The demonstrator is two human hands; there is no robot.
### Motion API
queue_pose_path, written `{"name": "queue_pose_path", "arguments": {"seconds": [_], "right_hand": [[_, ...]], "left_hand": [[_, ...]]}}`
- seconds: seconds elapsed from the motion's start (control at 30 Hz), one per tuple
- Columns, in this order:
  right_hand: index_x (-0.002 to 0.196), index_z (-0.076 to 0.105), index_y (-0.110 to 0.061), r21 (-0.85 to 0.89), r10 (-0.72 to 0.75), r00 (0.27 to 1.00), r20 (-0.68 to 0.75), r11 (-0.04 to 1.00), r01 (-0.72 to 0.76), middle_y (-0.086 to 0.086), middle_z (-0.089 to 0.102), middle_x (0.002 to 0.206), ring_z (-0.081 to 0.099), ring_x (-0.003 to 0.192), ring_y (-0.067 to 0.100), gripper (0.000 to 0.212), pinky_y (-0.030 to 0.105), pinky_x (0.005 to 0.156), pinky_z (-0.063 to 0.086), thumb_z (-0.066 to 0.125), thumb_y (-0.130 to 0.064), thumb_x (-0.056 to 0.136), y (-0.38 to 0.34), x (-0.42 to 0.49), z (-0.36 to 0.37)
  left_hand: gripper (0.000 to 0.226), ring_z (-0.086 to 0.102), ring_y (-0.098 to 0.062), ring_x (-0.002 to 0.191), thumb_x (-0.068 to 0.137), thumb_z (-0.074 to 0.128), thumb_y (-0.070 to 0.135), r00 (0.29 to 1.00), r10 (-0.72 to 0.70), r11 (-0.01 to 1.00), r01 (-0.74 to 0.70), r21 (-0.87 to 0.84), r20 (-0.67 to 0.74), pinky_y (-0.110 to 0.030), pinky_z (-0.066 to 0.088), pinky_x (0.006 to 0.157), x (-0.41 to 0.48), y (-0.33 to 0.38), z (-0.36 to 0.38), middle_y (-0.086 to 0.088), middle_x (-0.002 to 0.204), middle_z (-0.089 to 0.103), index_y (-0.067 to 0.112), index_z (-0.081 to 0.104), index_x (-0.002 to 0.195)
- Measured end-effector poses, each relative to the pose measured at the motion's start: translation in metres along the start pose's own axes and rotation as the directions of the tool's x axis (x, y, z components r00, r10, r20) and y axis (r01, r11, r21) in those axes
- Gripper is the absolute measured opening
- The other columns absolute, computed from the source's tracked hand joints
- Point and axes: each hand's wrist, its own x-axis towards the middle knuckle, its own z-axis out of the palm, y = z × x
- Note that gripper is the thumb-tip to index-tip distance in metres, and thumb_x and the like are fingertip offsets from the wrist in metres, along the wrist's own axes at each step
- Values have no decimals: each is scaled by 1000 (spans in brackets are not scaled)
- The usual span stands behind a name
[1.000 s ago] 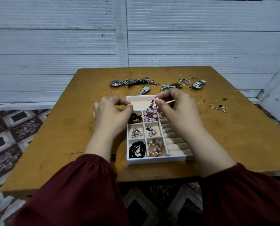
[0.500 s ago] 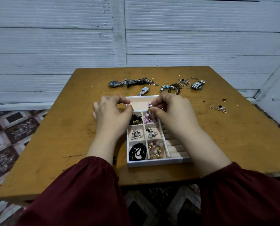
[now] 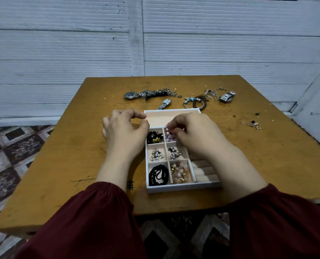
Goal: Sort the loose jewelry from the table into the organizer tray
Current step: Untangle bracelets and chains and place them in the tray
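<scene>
Tucking the pink bead bracelet [image 3: 168,134] into its slot, that's the job right now. From the head view, the right hand [image 3: 194,135] is low over the organizer tray [image 3: 183,187], fingertips curled down and pinching the beads. The strand is bunched in the far square of the second column, beside the black-and-gold beads [image 3: 154,137]. Part of it is hidden under the fingers, so I can't say whether all of it is inside the walls.

The left hand [image 3: 125,133] hovers at the tray's far left corner, fingers loosely curled and holding nothing I can see. The thumb is right by the wall, but whether it touches I can't tell.

To do this well, I'd say press the beads down below the dividers before letting go. That way no loop drapes into the pearl clusters [image 3: 156,155] in the next square nearer the person. Resting the left hand on the tray would likely stop it sliding across the table [image 3: 80,165].

Plenty is left to sort. Along the far edge lie a round watch [image 3: 130,94], a square watch [image 3: 165,102] and a tangle of bangles [image 3: 196,101]. Small earrings [image 3: 252,124] sit well apart to the right.
</scene>
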Motion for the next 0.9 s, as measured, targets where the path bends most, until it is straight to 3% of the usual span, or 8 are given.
{"name": "queue_pose_path", "arguments": {"seconds": [0.17,0.27,0.47,0.57,0.7,0.9], "right_hand": [[130,55,-31,-131,-46,998,-38,990,41,2,53,121,43,115,25,39,36,93,35,48,-14,95,5,7,0],[141,43,-32,-182,-29,999,17,983,32,3,46,132,33,118,25,47,35,87,26,40,-12,98,3,9,4],[116,62,-34,-189,-27,999,23,981,31,0,50,123,34,117,24,24,37,90,28,49,-34,96,4,12,4],[102,66,-29,-104,-51,999,-15,993,50,-2,57,104,44,108,21,13,34,88,34,57,-29,92,5,11,0],[90,73,-19,67,-21,999,40,998,19,-4,67,78,59,76,12,12,22,64,41,64,-14,84,8,9,-11],[84,77,-18,69,-27,990,136,997,18,-2,73,76,63,73,10,15,22,59,46,62,-21,84,5,4,-18]], "left_hand": [[10,34,-22,117,85,60,28,1000,2,1000,-2,-3,1,-29,22,88,0,2,2,6,104,45,37,61,89],[10,34,-22,117,85,60,28,1000,4,1000,-4,-2,4,-31,24,92,1,2,4,6,104,45,35,63,92],[9,34,-21,116,85,60,28,1000,17,1000,-17,4,6,-30,23,90,1,1,5,6,104,46,35,62,90],[10,34,-22,117,85,60,28,1000,9,1000,-9,3,10,-32,25,93,2,1,6,5,106,48,35,63,91],[10,35,-23,118,84,60,28,1000,-3,1000,3,4,5,-31,25,92,1,1,6,3,109,51,34,63,90],[10,37,-25,117,85,60,28,1000,1,1000,-1,15,-2,-29,22,87,0,2,6,2,106,52,34,64,91]]}}
